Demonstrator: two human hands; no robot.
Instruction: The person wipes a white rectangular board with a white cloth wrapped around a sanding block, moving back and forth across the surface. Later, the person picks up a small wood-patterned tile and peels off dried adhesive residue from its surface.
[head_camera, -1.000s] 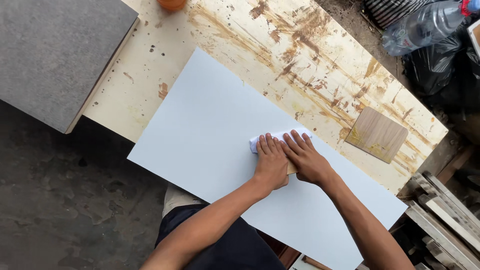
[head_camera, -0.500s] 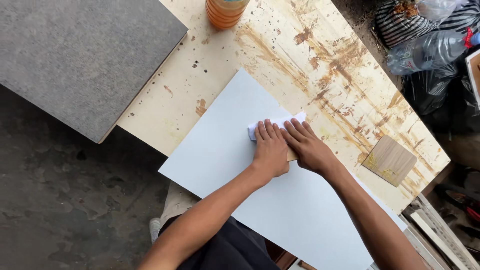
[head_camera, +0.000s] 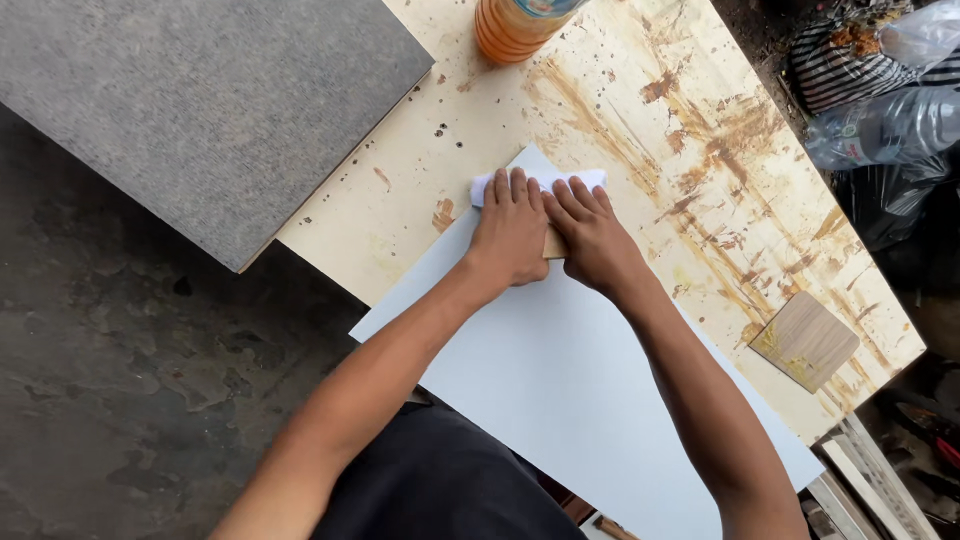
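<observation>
Both palms, left hand (head_camera: 512, 235) and right hand (head_camera: 592, 238), press flat on a small wooden block (head_camera: 555, 243) wrapped in white cloth (head_camera: 540, 182), at the far corner of the pale blue laminate sheet (head_camera: 560, 370); stained plywood table (head_camera: 640, 120) lies open beyond.

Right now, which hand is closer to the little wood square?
The right hand. It presses the cloth on the white sheet, on the side toward the wood square. The left hand lies beside it, farther away.

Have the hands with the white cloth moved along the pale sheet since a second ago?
Yes. Both hands, left hand and right hand, slid the white cloth from mid-sheet to the far corner of the pale sheet.
</observation>
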